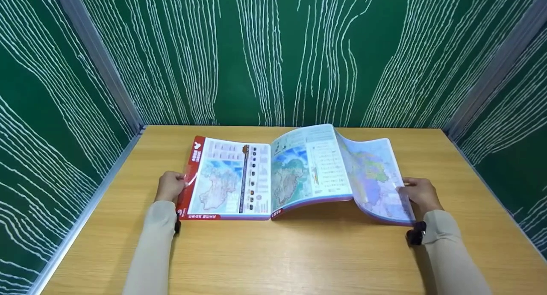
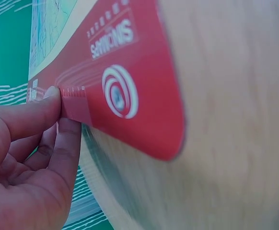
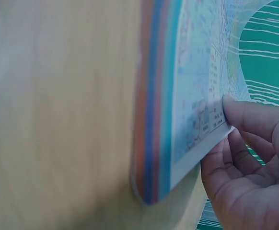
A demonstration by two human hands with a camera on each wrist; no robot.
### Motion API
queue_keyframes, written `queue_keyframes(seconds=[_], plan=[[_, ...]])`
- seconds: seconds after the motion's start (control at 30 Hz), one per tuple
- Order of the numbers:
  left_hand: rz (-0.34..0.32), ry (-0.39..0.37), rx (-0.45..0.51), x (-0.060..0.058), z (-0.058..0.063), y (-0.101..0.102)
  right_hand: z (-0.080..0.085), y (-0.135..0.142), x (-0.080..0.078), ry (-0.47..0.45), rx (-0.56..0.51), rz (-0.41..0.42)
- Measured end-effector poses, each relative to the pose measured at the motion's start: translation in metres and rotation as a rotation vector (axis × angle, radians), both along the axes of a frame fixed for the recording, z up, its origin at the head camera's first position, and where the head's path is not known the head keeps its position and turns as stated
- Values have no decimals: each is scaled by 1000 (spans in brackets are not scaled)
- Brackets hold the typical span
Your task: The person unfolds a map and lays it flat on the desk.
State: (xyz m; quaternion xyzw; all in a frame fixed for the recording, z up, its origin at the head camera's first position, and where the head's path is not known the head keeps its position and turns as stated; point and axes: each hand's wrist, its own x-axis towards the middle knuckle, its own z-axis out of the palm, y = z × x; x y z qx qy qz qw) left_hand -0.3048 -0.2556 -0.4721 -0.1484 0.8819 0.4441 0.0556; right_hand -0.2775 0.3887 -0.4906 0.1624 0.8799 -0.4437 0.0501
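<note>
A glossy folding map [image 1: 224,179] lies partly unfolded across the table, its left panel edged in red. Its middle panel [image 1: 312,166] arches up off the wood, and the right panel [image 1: 376,171] slopes down from a raised crease. At the red left edge, my left hand [image 1: 169,186] pinches the sheet between thumb and fingers; the left wrist view shows the red corner [image 2: 149,105] with white lettering. My right hand [image 1: 422,194] pinches the right panel's outer edge. In the right wrist view the striped border [image 3: 154,143] of that panel hangs beside the thumb.
The wooden table [image 1: 299,256] extends in front of the map and to both sides. Green panels with white wavy lines [image 1: 256,51] rise at the back and sides, joined by grey posts [image 1: 98,55]. A dark wrist device [image 1: 416,234] sits at the right cuff.
</note>
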Motion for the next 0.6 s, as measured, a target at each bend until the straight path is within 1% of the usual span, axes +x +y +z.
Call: queue_keyframes(seconds=[0.1, 0.2, 0.4, 0.6], plan=[[8, -21, 21, -1, 0, -2, -1, 3, 0, -12, -2, -21], [18, -44, 36, -3, 0, -4, -1, 5, 1, -4, -5, -30], [25, -46, 45, -3, -1, -7, 3, 8, 5, -20, -40, -58], [22, -45, 50, -4, -1, -9, 4, 9, 7, -27, -40, -76]])
